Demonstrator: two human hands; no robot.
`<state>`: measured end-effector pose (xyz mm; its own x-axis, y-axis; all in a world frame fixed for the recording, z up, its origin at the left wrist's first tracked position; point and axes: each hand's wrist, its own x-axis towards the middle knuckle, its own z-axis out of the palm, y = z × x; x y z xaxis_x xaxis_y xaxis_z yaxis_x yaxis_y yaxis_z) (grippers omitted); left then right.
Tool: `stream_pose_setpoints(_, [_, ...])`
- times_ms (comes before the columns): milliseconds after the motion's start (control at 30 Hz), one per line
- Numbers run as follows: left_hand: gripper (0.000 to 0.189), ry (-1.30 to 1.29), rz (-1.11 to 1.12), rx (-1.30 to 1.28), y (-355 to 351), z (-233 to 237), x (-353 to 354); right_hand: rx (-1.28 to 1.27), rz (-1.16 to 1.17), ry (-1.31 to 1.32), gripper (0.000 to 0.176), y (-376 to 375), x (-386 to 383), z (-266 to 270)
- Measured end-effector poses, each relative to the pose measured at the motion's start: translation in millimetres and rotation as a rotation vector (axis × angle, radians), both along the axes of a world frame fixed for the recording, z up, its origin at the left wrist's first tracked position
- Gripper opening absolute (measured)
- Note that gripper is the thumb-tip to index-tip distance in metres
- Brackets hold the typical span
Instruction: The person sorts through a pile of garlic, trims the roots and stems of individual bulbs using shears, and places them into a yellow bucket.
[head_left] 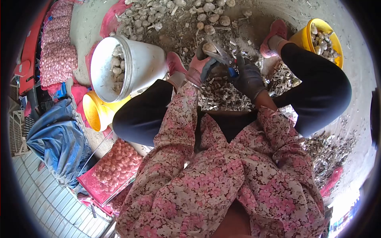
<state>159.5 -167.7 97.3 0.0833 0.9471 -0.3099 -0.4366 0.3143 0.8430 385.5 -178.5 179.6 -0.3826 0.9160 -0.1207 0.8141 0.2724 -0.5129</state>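
My left hand (203,64), in a pink and grey glove, is closed round a garlic bulb (209,48) between my feet. My right hand (249,80), in a dark glove, grips a pair of pruning shears (225,58) with blue on the handle. The shears' blades point left and reach right up to the bulb and the left fingers. Below both hands lies a thick layer of garlic trimmings (222,93). A heap of untrimmed garlic (149,20) spreads over the ground just beyond them.
To the left, a tipped white bucket (147,59) holds trimmed bulbs, with a yellow bucket (92,111) beside it. Another yellow bucket (337,41) of garlic stands at the right. Filled red mesh sacks (59,51) and a blue tarp (59,139) lie along the left.
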Motion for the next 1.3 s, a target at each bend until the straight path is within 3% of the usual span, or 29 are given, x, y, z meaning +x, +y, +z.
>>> stream_pose_setpoints(33, [0.054,0.0,0.002,0.005,-3.0,6.9,-1.5,0.027,0.017,0.02,0.068,-1.6,0.7,4.0])
stream_pose_setpoints(100, [0.059,0.73,-0.068,0.233,-6.3,28.1,2.2,0.05,0.036,0.022,0.068,-2.5,3.4,-3.4])
stream_pose_setpoints(133, [0.059,0.733,-0.066,0.235,-9.8,33.3,4.4,0.067,0.052,0.022,0.068,-3.4,3.2,-4.5])
stream_pose_setpoints(200, [0.06,0.98,-0.063,0.13,-13.8,44.5,12.3,-0.005,0.056,0.027,0.068,-3.1,0.7,-4.6])
stream_pose_setpoints(267, [0.059,1.013,-0.039,0.101,-19.2,47.9,16.9,-0.075,0.054,0.029,0.068,-6.8,-0.7,1.2])
stream_pose_setpoints(367, [0.058,0.985,0.005,0.084,-26.4,56.6,21.6,0.028,0.138,0.109,0.07,-15.2,-1.5,5.9])
stream_pose_setpoints(433, [0.058,0.926,0.019,0.092,-31.3,59.5,26.4,-0.222,0.121,0.147,0.07,-17.2,-1.7,3.7])
stream_pose_setpoints(500, [0.06,1.027,0.027,0.088,-32.6,56.2,34.0,-0.194,0.115,0.133,0.072,-16.6,-1.5,-5.8])
stream_pose_setpoints(567, [0.061,0.971,0.038,0.101,-36.0,48.7,34.8,-0.157,0.096,0.111,0.074,-15.7,-1.1,-4.9])
stream_pose_setpoints(633, [0.061,0.897,0.039,0.11,-36.3,45.0,41.4,-0.048,0.173,0.068,0.065,-18.6,3.4,-0.8])
stream_pose_setpoints(733, [0.06,0.794,0.033,0.056,-32.7,61.0,43.4,-0.163,0.144,-0.007,0.064,-18.8,3.2,-4.8])
stream_pose_setpoints(833, [0.06,1.028,-0.109,-0.001,-31.6,64.1,38.0,-0.187,0.139,-0.003,0.052,-21.8,4.1,-22.3])
stream_pose_setpoints(1000, [0.065,1.019,-0.096,-0.006,-32.5,40.1,36.1,-0.264,0.116,0.014,0.034,-12.3,9.7,-39.2])
stream_pose_setpoints(1100, [0.058,0.897,-0.065,0.062,-27.2,27.2,33.1,-0.322,0.087,-0.023,0.026,-6.8,9.7,-42.8])
stream_pose_setpoints(1167, [0.045,0.124,0.083,-0.262,-21.4,30.7,31.5,-0.209,0.045,0.166,0.023,-9.3,5.3,-35.3])
stream_pose_setpoints(1200, [0.045,0.128,0.083,-0.25,-19.7,32.3,31.1,-0.197,0.046,0.171,0.023,-13.0,3.5,-38.2])
stream_pose_setpoints(1300, [0.022,-0.263,0.359,-0.073,-11.0,25.2,17.3,-0.659,-0.29,0.755,0.03,-26.1,-9.7,-59.6])
